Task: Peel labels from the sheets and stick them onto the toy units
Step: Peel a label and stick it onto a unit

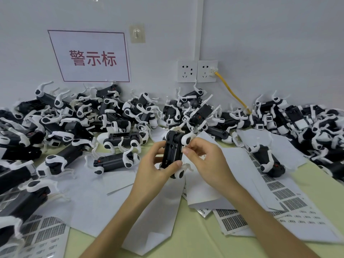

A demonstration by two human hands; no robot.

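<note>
A black-and-white toy dog unit (172, 152) stands upright above the middle of the table, gripped around its black body by my left hand (158, 170). My right hand (202, 159) is at the unit's right side, thumb and forefinger pinching a small white label (184, 148) against its edge. Label sheets (290, 194) with printed grey blocks lie at the right and another sheet (44, 229) at the lower left. Blank backing papers (154, 220) lie under my forearms.
Several toy dog units (74, 123) are heaped along the wall from left to right, some spilling forward on the left (24, 198) and right (268, 161). A yellow cable (230, 90) runs from a wall socket (206, 70). The tabletop (204, 239) is pale yellow.
</note>
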